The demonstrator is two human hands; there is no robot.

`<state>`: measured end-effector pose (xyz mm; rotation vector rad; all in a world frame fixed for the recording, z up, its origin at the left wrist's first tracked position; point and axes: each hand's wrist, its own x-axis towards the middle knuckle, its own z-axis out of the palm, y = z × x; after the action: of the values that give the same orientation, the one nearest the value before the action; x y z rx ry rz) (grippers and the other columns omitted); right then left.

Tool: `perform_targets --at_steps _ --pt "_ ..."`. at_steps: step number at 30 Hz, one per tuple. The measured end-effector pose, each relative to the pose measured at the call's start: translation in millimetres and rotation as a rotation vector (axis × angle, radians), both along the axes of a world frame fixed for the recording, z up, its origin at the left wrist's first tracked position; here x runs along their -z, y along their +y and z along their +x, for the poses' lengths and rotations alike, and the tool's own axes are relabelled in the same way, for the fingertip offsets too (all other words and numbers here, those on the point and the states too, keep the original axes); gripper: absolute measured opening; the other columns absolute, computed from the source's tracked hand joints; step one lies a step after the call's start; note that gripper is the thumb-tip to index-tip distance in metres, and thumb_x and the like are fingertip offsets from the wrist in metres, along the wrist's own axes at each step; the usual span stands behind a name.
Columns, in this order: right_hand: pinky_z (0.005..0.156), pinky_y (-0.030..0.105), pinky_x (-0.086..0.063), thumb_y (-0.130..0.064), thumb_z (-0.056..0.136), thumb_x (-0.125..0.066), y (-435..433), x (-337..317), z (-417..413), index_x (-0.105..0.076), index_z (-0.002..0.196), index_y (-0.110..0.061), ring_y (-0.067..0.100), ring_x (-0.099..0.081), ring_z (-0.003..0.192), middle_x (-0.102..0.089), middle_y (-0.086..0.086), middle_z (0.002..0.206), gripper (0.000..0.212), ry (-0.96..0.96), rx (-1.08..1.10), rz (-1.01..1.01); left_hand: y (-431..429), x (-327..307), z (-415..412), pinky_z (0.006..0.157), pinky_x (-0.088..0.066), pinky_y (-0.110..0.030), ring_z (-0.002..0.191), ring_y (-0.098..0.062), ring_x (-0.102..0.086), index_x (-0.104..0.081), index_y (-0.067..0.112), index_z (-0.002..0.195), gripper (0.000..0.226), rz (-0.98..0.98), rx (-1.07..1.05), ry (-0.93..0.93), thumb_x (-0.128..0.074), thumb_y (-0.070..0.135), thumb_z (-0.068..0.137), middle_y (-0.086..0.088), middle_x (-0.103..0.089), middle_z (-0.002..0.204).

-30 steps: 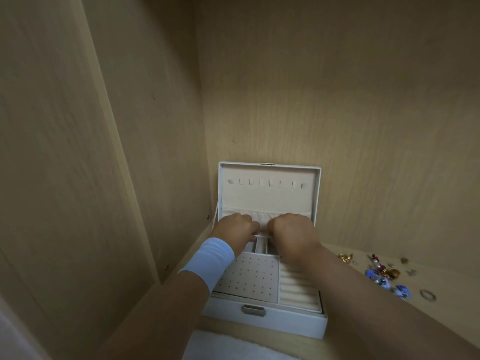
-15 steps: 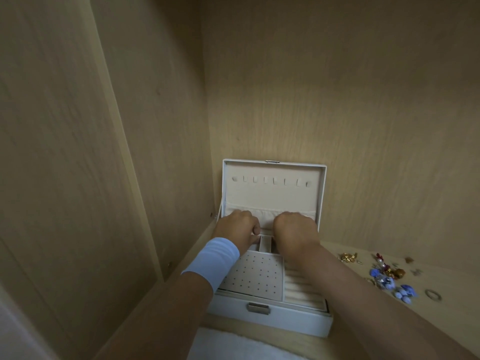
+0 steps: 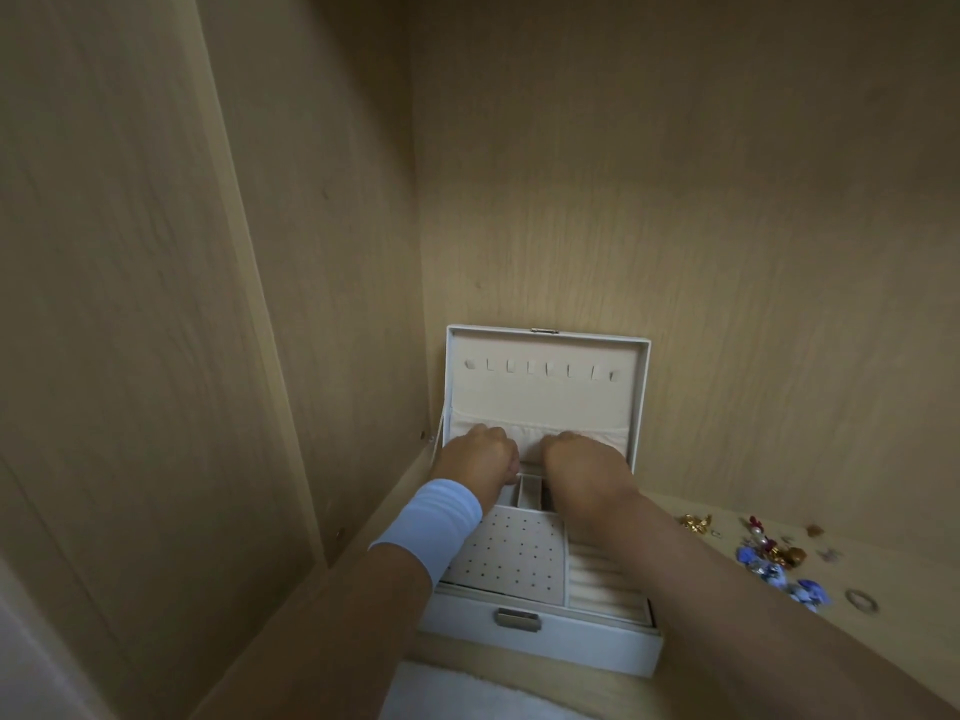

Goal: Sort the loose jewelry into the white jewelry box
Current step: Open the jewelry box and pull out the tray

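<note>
Hardly anything has moved: my left hand (image 3: 475,454) and right hand (image 3: 587,462) stay knuckles-up over the rear compartments of the white jewelry box (image 3: 571,644). Their fingers are curled under, and I cannot tell whether they hold anything. Loose jewelry (image 3: 774,561) lies scattered right of the box along the shelf (image 3: 914,579), nearest my right hand.

We look into a dimly lit cupboard of pale wood grain: side panel (image 3: 322,252) at left, back panel (image 3: 675,200) ahead, shelf (image 3: 924,574) below.
</note>
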<state>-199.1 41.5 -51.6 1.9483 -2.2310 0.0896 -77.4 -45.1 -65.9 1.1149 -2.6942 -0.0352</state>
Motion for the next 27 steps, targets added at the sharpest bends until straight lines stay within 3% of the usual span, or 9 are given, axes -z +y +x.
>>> perform_targets --at_steps 2,4,10,15,22,27 --pt "0.071 0.032 -0.038 -0.003 0.085 -0.056 2 1 -2 -0.056 0.113 -0.011 0.029 -0.059 0.104 -0.06 0.01 0.111 0.029 -0.051 -0.007 -0.038 1 -1 3 0.082 -0.045 -0.033 0.109 -0.021 -0.05 -0.062 0.016 0.106 0.015 0.025 0.007 0.053 -0.061 0.019 0.091 -0.004 -0.06 0.111" --pt "0.073 0.034 -0.043 -0.004 0.084 -0.058 0 1 -1 -0.062 0.112 -0.011 0.029 -0.058 0.105 -0.057 0.01 0.112 0.029 -0.074 0.017 -0.041 2 -3 5 0.086 -0.048 -0.035 0.106 -0.02 -0.052 -0.058 0.02 0.11 0.027 0.051 0.003 0.096 -0.067 0.017 0.085 -0.001 -0.06 0.11" --pt "0.076 0.03 -0.042 0.001 0.082 -0.061 -11 -11 3 -0.068 0.101 -0.006 0.029 -0.064 0.104 -0.066 0.013 0.111 0.021 -0.031 0.048 0.043 -7 -17 -5 0.085 -0.047 -0.031 0.105 -0.028 -0.06 -0.068 0.013 0.112 0.026 0.13 -0.026 -0.077 -0.069 0.019 0.086 -0.008 -0.062 0.116" --pt "0.081 0.032 -0.044 0.002 0.085 -0.058 -10 -3 0 -0.068 0.102 -0.006 0.03 -0.063 0.104 -0.066 0.014 0.111 0.021 0.053 -0.01 0.058 -9 -3 0 0.083 -0.044 -0.032 0.11 -0.027 -0.055 -0.068 0.012 0.114 0.025 -0.01 0.03 -0.072 -0.06 0.026 0.095 -0.01 -0.062 0.114" --pt "0.07 0.029 -0.036 0.002 0.082 -0.055 -4 -3 -1 -0.067 0.095 -0.01 0.03 -0.065 0.095 -0.068 0.012 0.103 0.021 0.092 -0.032 0.001 -5 -2 5 0.083 -0.048 -0.034 0.102 -0.026 -0.059 -0.069 0.014 0.112 0.027 -0.112 0.053 -0.048 -0.053 0.029 0.097 -0.008 -0.065 0.11" --pt "0.066 0.031 -0.034 0.001 0.085 -0.052 -7 -36 -7 -0.057 0.095 -0.012 0.031 -0.062 0.088 -0.064 0.011 0.097 0.017 0.036 -0.06 -0.086 -3 -31 13 0.074 -0.05 -0.038 0.085 -0.026 -0.059 -0.058 0.019 0.098 0.014 -0.115 0.02 0.148 -0.052 0.031 0.097 -0.006 -0.064 0.091"
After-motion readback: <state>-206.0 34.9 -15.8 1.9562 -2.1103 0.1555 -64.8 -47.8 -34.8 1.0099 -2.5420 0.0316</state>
